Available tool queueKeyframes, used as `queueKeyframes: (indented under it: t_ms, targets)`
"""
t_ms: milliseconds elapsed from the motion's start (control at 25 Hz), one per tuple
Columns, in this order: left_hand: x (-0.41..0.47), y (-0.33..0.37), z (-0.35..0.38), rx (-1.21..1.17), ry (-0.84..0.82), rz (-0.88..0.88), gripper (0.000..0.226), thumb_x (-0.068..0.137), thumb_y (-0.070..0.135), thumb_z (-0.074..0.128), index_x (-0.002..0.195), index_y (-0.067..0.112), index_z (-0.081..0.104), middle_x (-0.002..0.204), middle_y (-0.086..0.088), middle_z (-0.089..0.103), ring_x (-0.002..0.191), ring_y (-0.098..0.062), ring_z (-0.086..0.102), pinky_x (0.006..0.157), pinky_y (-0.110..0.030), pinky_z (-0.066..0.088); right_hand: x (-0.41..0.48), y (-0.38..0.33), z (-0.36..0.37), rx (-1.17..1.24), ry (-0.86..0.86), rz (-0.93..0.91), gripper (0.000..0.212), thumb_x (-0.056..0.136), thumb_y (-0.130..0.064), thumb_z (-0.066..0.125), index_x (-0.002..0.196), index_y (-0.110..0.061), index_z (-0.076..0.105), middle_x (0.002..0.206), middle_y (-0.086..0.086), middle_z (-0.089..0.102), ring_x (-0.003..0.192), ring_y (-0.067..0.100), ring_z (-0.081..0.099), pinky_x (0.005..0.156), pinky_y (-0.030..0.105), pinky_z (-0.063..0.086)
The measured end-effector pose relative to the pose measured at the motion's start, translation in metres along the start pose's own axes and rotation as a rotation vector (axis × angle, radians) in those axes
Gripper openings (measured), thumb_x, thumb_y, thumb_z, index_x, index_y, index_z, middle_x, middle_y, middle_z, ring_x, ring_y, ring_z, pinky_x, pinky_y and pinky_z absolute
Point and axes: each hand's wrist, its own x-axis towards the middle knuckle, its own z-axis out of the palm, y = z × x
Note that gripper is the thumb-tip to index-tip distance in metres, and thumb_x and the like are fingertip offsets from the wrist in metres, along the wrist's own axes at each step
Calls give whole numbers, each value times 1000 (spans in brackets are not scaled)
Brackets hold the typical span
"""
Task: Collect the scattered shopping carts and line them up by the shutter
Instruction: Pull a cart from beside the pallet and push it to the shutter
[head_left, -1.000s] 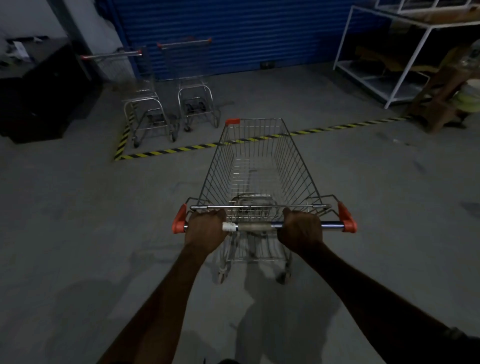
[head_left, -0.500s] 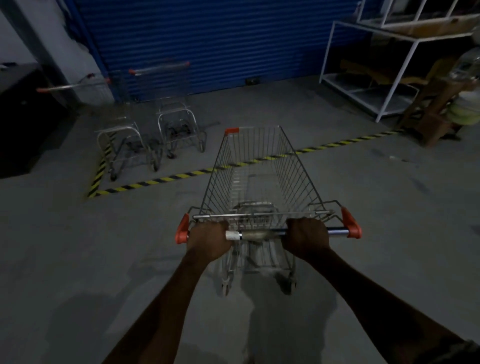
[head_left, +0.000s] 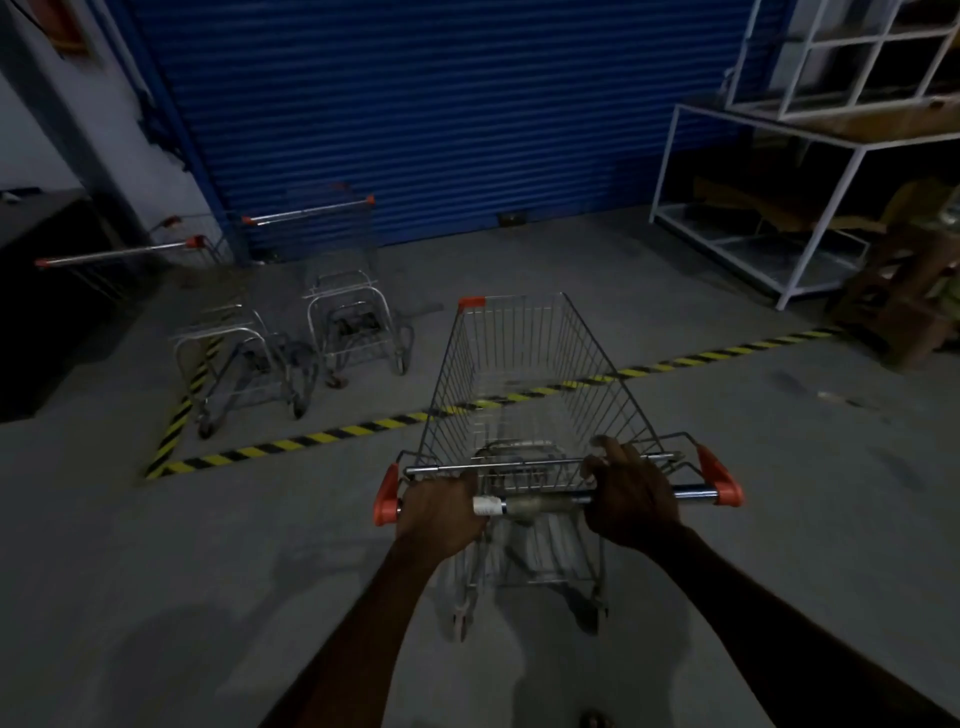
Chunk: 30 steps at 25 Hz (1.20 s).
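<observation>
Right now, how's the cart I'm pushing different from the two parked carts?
The pushed cart is gripped by the left hand and right hand; the parked carts stand free. It straddles the striped line; they sit past it, by the shutter. All have orange-capped handles.

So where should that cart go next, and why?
Probably roll the cart forward and a little left, over the striped line. Both hands, left and right, grip its handle, its front is just reaching the line, and two parked carts stand by the shutter with floor free beside them.
</observation>
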Motion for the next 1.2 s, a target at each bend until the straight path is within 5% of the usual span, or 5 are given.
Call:
queueKeyframes:
  t_ms: [160,320,640,880,1200]
  targets:
    - [82,5,21,-111,-49,-81,78,67,63,67,137,33,53,123,6,59,79,-21,70,60,-35,53,97,34,-9,52,-181,32,54,90,-31,64,142,-21,55,152,2,44,137,28,47,107,41,44]
    - [169,-4,35,-103,-118,-133,83,70,68,63,145,35,50,146,11,48,107,-19,68,81,-38,56,191,62,-4,76,-157,-19,50,84,-34,61,131,-17,66,148,5,52,132,34,55,101,49,52]
    - [332,-72,84,-122,-130,-90,82,62,67,53,135,32,62,136,5,65,99,-23,74,76,-42,61,376,85,43,88,-248,-106,38,59,-40,60,83,-19,80,111,12,75,100,37,74,59,46,60]
    - [461,-132,116,-115,-115,-45,81,63,69,54,136,35,62,139,7,63,110,-18,70,85,-39,58,495,57,-4,-11,-196,-64,56,85,-46,50,135,-25,63,157,3,44,143,28,42,110,44,42]
    - [610,-178,139,-128,-222,-10,84,43,77,75,117,36,74,114,12,74,77,-6,75,60,-36,60,666,67,6,-78,-233,-96,51,85,-48,54,130,-27,65,164,0,32,148,26,29,110,44,43]
